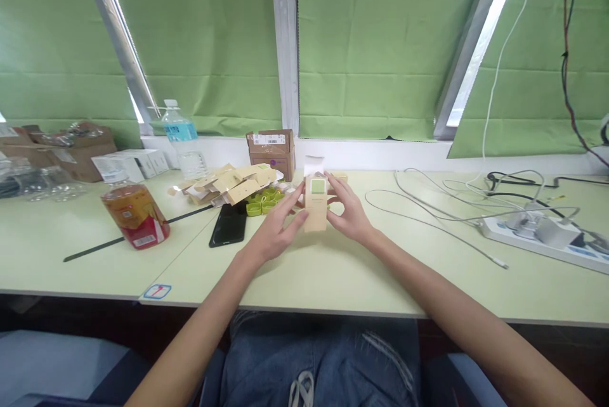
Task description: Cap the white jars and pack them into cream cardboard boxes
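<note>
A small tan carton [315, 213] with a green square on its front stands upright on the table, its white top flap raised. My left hand [278, 226] is closed on its left side, thumb toward the front. On the opposite side my right hand [349, 212] grips it with the fingers near the top edge. Behind my left hand lie bright green looped pieces [261, 201], and beyond them a heap of flattened tan cartons [231, 184]. A black phone [228, 225] rests to the left of my left hand.
A bottle with an orange-red label [136, 215] and a clear water bottle [183, 141] stand at left. Brown cardboard box [272, 153] sits at the back. To the right are loose white cables [442, 220] and a power strip [542, 237]. The table's front edge runs before my lap.
</note>
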### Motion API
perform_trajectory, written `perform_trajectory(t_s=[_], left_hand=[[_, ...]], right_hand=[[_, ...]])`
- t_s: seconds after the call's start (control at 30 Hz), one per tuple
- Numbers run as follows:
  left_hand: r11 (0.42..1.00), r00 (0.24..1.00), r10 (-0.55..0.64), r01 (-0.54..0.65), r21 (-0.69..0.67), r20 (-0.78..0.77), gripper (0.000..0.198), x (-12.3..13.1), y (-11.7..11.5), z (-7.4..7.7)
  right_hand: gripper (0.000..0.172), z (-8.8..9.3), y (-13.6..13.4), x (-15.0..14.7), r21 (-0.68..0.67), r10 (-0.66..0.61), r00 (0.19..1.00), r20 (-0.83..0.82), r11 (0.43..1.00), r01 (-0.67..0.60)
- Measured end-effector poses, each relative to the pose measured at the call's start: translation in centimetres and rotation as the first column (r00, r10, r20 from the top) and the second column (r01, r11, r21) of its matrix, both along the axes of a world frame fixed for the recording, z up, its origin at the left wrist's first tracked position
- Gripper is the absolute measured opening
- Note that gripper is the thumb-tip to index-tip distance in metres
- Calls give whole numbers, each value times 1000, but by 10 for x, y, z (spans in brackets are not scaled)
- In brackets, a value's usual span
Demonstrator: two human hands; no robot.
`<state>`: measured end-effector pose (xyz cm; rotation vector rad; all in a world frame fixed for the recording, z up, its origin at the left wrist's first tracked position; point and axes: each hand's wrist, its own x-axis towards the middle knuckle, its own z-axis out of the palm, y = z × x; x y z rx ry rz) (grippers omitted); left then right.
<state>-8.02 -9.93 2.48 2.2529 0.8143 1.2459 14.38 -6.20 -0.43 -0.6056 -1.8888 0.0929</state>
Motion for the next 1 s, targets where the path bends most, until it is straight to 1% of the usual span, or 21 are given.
perform_trajectory(t_s=[0.07,0.17,0.27,0.43,0.53,0.6,0.73,0.8,0.9,1.0], left_hand=[[999,998,-4,6,37,-56,70,-5,5,-2],[995,992,31,-19,94,-126,80,-10,11,-6],[993,990,36,-20,113,-133,85,-11,11,-6],[993,992,7,8,121,-127,87,-13,11,-6],[990,993,6,11,139,-121,84,-13,15,-7],[989,995,14,1,151,-103,79,-13,17,-7],[975,995,67,-49,217,-78,66,-15,16,-1],[967,994,83,-63,247,-73,66,-16,13,3],[964,993,76,-48,263,-96,67,-17,10,8],[962,989,75,-38,271,-126,58,-16,9,10]], right_hand=[[76,-1,3,1,6,21,1000,-8,1000,-21],[76,-2,4,1,7,38,999,-11,999,-38],[77,-1,2,-1,-3,38,999,-18,999,-38],[77,0,-2,-2,-7,12,1000,-9,1000,-12],[77,-2,-1,-1,-17,-11,1000,15,1000,11],[77,-3,0,0,-23,-22,999,30,999,22],[74,-3,-1,0,-46,7,999,51,999,-5],[70,-1,-2,0,-33,25,998,61,999,-23],[66,3,-4,1,-1,26,995,94,1000,-26],[63,4,-6,2,28,-5,987,163,1000,0]])
